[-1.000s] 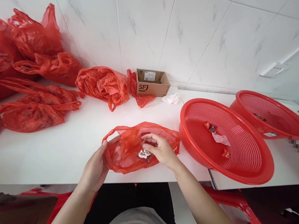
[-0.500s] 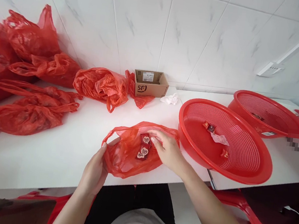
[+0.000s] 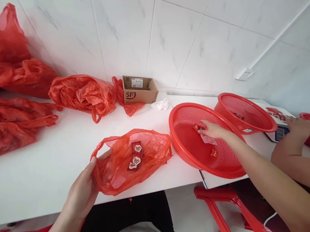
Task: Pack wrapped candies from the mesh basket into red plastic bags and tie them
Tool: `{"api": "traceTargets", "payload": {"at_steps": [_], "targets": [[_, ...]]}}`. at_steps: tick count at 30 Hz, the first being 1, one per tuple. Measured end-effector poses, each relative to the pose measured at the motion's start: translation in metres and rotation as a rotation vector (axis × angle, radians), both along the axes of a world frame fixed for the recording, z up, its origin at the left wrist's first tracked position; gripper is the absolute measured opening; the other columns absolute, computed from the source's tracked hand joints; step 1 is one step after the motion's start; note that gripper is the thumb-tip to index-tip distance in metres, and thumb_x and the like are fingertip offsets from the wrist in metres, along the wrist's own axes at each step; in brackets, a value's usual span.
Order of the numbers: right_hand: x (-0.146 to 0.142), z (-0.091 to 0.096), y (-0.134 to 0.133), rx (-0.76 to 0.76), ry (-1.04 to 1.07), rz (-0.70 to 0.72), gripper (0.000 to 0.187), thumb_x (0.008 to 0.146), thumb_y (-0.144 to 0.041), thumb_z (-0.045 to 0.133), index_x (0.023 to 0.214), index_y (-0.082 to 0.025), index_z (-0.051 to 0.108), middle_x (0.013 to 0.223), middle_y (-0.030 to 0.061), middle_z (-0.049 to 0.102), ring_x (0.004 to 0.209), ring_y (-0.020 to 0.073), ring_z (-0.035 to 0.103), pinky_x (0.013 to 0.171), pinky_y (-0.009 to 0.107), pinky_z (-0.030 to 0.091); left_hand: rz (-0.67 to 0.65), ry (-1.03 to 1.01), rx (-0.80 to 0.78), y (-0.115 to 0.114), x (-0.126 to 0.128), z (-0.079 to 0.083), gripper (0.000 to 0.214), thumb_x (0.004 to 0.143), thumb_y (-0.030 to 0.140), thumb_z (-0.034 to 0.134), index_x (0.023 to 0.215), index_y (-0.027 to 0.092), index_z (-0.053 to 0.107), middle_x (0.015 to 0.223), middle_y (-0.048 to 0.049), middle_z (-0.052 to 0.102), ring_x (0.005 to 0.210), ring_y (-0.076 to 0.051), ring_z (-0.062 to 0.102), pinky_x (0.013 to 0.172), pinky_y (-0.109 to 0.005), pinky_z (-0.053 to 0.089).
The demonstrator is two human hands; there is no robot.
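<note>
Red bag lies on the tabletop; my left hand grips its rim, probably to keep the mouth wide. Two packets lie inside. My right hand is in the nearer basket; I cannot tell its grip.

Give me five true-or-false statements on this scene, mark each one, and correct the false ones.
1. The left hand holds the edge of the open bag. True.
2. The right hand is inside the open bag. False: the right hand is in the near basket.
3. Two packets show inside the open bag. True.
4. The box sits in the far basket. False: the box stands on the table.
5. A white scrap lies beside the box. True.
</note>
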State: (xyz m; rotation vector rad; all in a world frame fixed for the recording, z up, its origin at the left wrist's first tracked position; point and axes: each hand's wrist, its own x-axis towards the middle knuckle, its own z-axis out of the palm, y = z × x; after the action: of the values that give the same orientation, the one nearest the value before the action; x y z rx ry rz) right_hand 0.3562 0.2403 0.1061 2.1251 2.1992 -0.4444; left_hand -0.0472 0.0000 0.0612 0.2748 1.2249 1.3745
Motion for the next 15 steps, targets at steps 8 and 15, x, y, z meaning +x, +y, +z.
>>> {"api": "traceTargets", "payload": {"at_steps": [8, 15], "targets": [[-0.009, -0.049, -0.002, 0.043, -0.125, -0.019, 0.053, 0.095, -0.042, 0.045, 0.141, -0.016, 0.043, 0.130, 0.0258, 0.051, 0.103, 0.0353, 0.062, 0.085, 0.047, 0.047, 0.017, 0.043, 0.018, -0.009, -0.006, -0.005, 0.050, 0.081, 0.058, 0.062, 0.119, 0.026, 0.070, 0.129, -0.0059, 0.066, 0.132, -0.030, 0.049, 0.105, -0.037, 0.045], [-0.015, -0.040, 0.007, 0.048, 0.008, -0.082, 0.033, 0.089, -0.020, 0.055, 0.121, -0.012, 0.057, 0.101, 0.0211, 0.066, 0.094, 0.0325, 0.064, 0.082, 0.046, 0.048, 0.012, 0.067, 0.032, -0.012, -0.010, -0.007, 0.052, 0.083, 0.060, 0.059, 0.120, 0.025, 0.070, 0.133, -0.0062, 0.063, 0.131, -0.031, 0.049, 0.110, -0.041, 0.040]]}}
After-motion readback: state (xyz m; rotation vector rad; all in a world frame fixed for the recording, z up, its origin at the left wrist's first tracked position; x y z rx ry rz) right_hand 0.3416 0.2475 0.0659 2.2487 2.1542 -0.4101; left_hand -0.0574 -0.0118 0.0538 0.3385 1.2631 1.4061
